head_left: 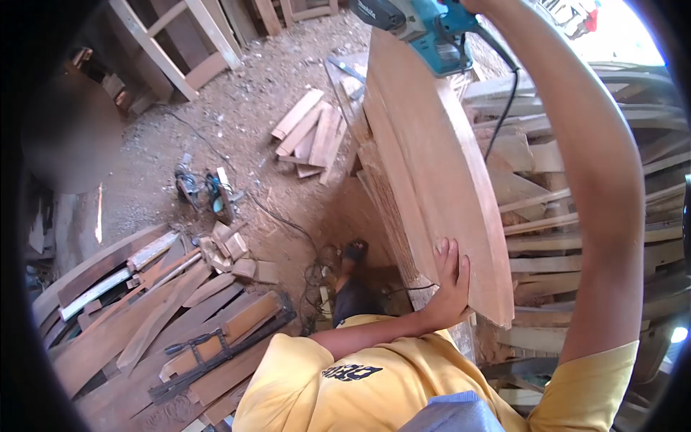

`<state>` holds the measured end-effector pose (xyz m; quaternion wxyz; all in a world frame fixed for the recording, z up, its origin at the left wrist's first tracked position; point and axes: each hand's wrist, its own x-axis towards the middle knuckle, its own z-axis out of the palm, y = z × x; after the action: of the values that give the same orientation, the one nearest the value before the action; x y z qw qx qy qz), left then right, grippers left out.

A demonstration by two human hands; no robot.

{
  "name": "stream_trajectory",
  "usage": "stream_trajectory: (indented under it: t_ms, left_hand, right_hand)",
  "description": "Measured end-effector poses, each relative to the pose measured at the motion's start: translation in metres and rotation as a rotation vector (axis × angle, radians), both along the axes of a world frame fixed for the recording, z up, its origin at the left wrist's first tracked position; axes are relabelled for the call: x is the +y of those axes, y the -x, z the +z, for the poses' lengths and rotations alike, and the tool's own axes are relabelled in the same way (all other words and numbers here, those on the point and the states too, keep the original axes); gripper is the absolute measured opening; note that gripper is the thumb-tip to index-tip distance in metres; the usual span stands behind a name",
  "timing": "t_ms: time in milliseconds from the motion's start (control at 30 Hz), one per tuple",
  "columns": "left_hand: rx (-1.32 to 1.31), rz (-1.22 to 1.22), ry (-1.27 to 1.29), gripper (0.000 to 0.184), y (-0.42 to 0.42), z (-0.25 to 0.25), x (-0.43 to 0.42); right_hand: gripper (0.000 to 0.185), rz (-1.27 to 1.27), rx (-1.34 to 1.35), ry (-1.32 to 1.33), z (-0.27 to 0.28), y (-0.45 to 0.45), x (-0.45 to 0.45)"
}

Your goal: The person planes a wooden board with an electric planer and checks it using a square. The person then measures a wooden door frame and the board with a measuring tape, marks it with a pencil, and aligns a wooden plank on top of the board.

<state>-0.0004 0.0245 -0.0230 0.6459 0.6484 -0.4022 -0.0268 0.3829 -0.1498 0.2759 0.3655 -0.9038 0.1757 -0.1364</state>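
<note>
Left hand [448, 291] lies open at the near end of a broad curved board [439, 173], its fingers stretched over the upper face and nobody's grip closed around the wood. At the board's far end is a teal power planer [443, 39], its underside hidden from view. Beside the planer's handle is the right hand [478, 5], mostly cut off by the frame, so how its fingers are set cannot be told. A black cord [506, 119] hangs from the planer past the board's right edge. Along the board's left edge, rougher timber [385, 191] shows just below.

To the right lie many long wooden strips [576, 252], some of them curved. Left of the board, a heap of short planks [311, 137] rests on the dirt ground [273, 72]; nearer, another teal tool [219, 194] sits there. Closer still, at lower left, is a large pile of boards [173, 309], with a black metal frame [216, 353] on top. Wooden frames [162, 36] stand at the ground's far left edge.
</note>
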Motion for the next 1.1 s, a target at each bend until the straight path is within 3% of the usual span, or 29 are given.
stream_trajectory:
  t_ms: [100,133,167,233,400,500,533,567,633,667,767,833,1100]
  left_hand:
    - [-0.006,-0.005,-0.025,0.134,-0.003,-0.003,0.008]
    - [-0.028,0.008,-0.024,0.134,-0.004,-0.002,0.012]
    - [-0.002,0.002,-0.001,0.133,-0.006,0.000,0.015]
    - [0.009,0.015,0.029,0.131,-0.016,0.010,0.021]
    - [0.073,0.027,-0.063,0.122,-0.073,0.089,0.034]
    - [-0.017,0.085,-0.075,0.124,-0.131,0.130,0.034]
    - [0.097,0.068,0.002,0.123,-0.149,0.139,0.031]
    - [0.087,0.102,-0.114,0.121,-0.161,0.165,0.038]
    - [0.106,0.089,-0.136,0.122,-0.198,0.159,0.027]
    - [0.169,0.047,-0.022,0.123,-0.206,0.163,0.025]
    - [0.270,0.031,0.092,0.123,-0.211,0.172,0.025]
    - [0.217,0.021,0.036,0.121,-0.212,0.173,0.028]
    - [0.300,-0.027,0.112,0.119,-0.215,0.169,0.017]
  right_hand:
    - [0.011,0.070,-0.061,-0.426,-0.016,0.000,-0.031]
    - [0.027,0.143,-0.004,-0.338,-0.027,0.019,-0.043]
    - [0.037,0.056,0.087,-0.367,-0.025,0.043,-0.056]
    - [0.048,0.038,0.102,-0.301,-0.020,0.118,-0.055]
    - [0.026,-0.178,-0.007,-0.341,-0.025,0.328,-0.025]
    - [0.025,-0.284,-0.038,-0.359,-0.069,0.436,-0.023]
    - [0.027,-0.336,-0.048,-0.364,-0.087,0.468,-0.019]
    - [0.026,-0.393,-0.018,-0.399,-0.100,0.496,-0.012]
    - [0.026,-0.486,0.021,-0.453,-0.128,0.541,-0.004]
    - [0.026,-0.527,0.032,-0.473,-0.146,0.561,-0.002]
    - [0.021,-0.573,0.024,-0.542,-0.195,0.605,0.000]
    - [0.022,-0.621,0.041,-0.569,-0.213,0.618,0.006]
    - [0.024,-0.670,0.035,-0.603,-0.213,0.626,0.018]
